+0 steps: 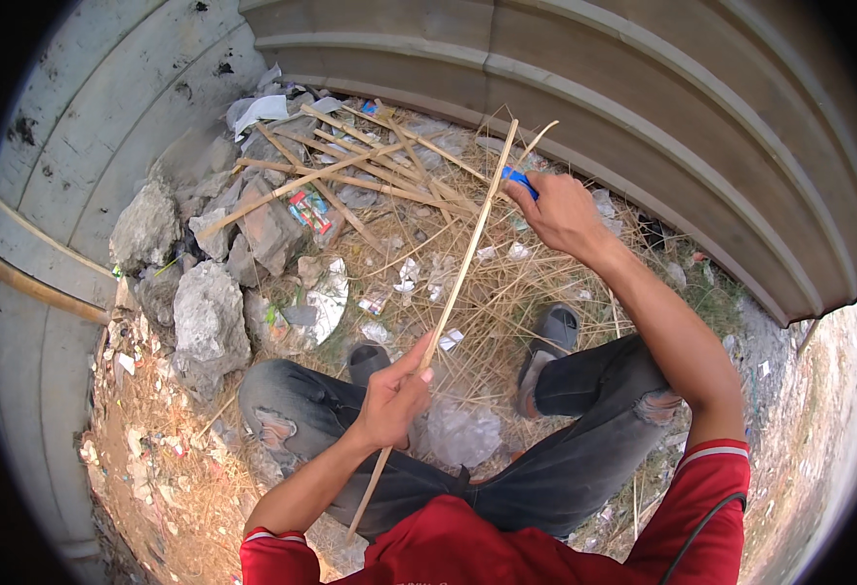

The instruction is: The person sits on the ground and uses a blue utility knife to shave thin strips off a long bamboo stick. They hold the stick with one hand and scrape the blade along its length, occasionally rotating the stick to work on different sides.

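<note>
A long, thin bamboo strip [467, 255] runs slantwise from near my lap up to the far side. My left hand [392, 400] is wrapped round its lower part, between my knees. Near the strip's far end my right hand [563, 213] grips a blue-handled cutter [519, 181]; its blade is hidden, so I cannot tell whether it touches the bamboo. A curved sliver [538, 139] sticks out beside the strip's tip. Beyond, several more bamboo strips [360, 174] lie crossed over one another on the ground.
Rough stones and broken concrete [209, 317] are heaped at the left. A corrugated metal wall [643, 107] curves along the far and right side; a pale panel wall [106, 107] stands left. Straw-like shavings [506, 283], paper scraps and a crumpled plastic bag [460, 432] litter the ground around my sandals.
</note>
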A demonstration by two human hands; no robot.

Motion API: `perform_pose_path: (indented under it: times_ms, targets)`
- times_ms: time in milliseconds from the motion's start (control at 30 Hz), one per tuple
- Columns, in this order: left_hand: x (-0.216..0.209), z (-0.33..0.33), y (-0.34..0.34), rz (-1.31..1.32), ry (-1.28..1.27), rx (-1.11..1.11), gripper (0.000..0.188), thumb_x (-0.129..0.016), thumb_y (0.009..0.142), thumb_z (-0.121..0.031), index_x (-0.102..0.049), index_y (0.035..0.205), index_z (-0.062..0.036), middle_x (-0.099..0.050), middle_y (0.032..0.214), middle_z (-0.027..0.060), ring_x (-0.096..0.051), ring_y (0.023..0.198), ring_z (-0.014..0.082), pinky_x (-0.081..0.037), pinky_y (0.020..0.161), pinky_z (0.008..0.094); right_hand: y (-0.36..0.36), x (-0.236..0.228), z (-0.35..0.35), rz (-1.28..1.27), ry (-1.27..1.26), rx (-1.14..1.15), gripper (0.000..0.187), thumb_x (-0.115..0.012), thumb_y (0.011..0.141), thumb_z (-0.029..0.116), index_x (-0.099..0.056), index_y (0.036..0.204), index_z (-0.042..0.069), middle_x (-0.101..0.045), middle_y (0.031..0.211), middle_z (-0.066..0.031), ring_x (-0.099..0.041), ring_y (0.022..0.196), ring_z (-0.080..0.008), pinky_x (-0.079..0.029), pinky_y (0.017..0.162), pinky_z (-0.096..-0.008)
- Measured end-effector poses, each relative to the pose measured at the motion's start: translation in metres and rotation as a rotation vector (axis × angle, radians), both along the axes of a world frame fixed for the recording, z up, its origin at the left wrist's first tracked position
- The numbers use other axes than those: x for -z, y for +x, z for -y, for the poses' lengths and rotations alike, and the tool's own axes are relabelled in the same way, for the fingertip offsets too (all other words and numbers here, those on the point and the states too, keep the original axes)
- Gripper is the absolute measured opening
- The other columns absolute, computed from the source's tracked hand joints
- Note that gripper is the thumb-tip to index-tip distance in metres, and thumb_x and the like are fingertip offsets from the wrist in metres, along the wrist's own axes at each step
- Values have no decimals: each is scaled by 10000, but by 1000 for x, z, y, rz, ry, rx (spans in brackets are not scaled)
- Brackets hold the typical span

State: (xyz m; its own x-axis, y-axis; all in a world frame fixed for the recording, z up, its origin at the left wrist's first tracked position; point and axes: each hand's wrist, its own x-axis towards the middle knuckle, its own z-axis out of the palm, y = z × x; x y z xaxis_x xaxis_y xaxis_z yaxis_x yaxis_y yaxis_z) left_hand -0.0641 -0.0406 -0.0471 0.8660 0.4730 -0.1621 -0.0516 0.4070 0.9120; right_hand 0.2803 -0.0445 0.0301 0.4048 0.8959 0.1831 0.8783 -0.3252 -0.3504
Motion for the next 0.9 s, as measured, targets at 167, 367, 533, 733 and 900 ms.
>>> perform_pose_path:
  times_ms: [167, 367, 533, 733, 900]
  targets:
    - [11, 23, -47, -57, 31, 198, 501, -484, 1058, -108, -367, 1541, -39, -349, 622, -75, -320, 533, 24, -277, 499, 216, 130, -12, 21, -102, 229, 507, 644, -477, 1002, 544, -644, 786, -38, -646, 722, -268, -633, 755, -463, -474, 721, -508]
    - [15, 5, -37, 57, -83, 68, 535, -457, 1059, -85, -297, 1567, -45, -379, 590, -45, -298, 477, 35, -288, 468, 230, 74, 6, 33, -331, 202, 199, 599, -540, 979, 550, -637, 801, -14, -534, 582, -98, -532, 598, -225, -427, 614, -370]
    - [10, 4, -28, 89, -96, 60, 541, -465, 1054, -84, -300, 1568, -48, -376, 594, -51, -296, 480, 31, -284, 476, 232, 13, -22, 22, -716, 234, 35, 412, -646, 941, 438, -640, 932, 26, -405, 595, 6, -425, 574, -123, -390, 578, -305]
    - [8, 5, -17, 84, -112, 76, 542, -473, 1052, -93, -305, 1564, -39, -382, 601, -59, -303, 475, 25, -280, 479, 227, -8, -23, 30, -317, 337, -238, 287, -719, 856, 210, -661, 1080, 41, -556, 656, -110, -532, 557, -190, -452, 576, -339]
    - [6, 4, -15, -1, -3, 117, 532, -464, 1058, -105, -307, 1561, -32, -364, 554, -64, -309, 459, 24, -265, 458, 228, 19, -14, 29, -214, 307, -384, 242, -692, 838, 82, -705, 1079, 70, -651, 744, -161, -619, 627, -294, -490, 613, -364]
